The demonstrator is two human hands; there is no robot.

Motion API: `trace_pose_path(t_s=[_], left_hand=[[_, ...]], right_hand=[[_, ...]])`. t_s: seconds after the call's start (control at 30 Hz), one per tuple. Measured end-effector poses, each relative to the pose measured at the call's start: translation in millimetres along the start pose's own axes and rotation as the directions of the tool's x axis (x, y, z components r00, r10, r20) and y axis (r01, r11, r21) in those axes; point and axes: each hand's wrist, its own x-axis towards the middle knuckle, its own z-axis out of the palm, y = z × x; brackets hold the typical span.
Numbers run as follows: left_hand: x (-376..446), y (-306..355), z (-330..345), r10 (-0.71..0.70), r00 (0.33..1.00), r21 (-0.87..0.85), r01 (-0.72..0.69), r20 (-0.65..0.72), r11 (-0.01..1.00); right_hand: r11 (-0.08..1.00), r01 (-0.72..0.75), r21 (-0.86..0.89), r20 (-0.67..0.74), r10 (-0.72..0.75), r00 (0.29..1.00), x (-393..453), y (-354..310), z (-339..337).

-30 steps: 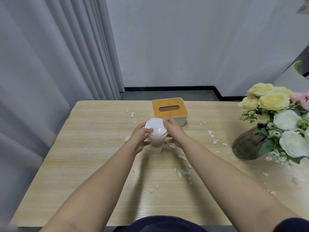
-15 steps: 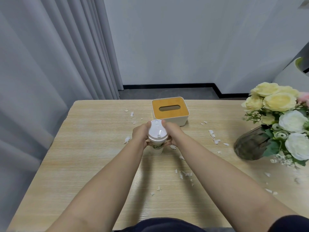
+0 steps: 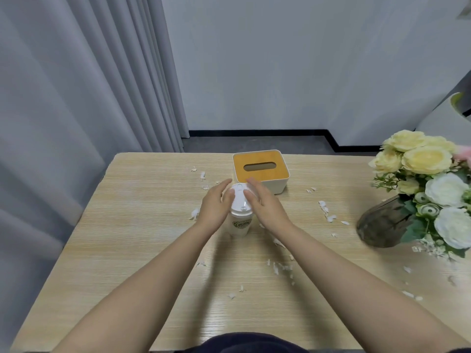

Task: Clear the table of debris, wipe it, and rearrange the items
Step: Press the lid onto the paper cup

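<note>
Both hands flanking the lidded paper cup (image 3: 240,215), standing upright mid-surface just in front of the tissue box (image 3: 260,170). Left hand (image 3: 215,207) and right hand (image 3: 265,206) are lying along its sides, fingers straight, loosely together, not curled round it. Looks like the rearranging/clearing step; white debris scraps (image 3: 325,208) are littering the surface (image 3: 132,240). Next: a firm grip, lifting the cup clear without tipping.

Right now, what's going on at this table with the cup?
A person stands at a wooden table, with both hands around a white lidded paper cup standing upright on it. The left hand and the right hand flank the cup, fingers fairly straight, thumbs on its lid. Small white scraps lie scattered over the tabletop, so clearing is not done. A tissue box sits just behind the cup, and a vase of flowers stands to the right.
</note>
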Motion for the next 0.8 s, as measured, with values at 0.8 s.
trace_pose_path(t_s=[0.8], left_hand=[[-8, 0, -5, -0.284, 0.95, -0.177, 0.303, 0.128, 0.936]], right_hand=[[0.976, 0.125, -0.18, 0.251, -0.077, 0.965, 0, 5, -7]])
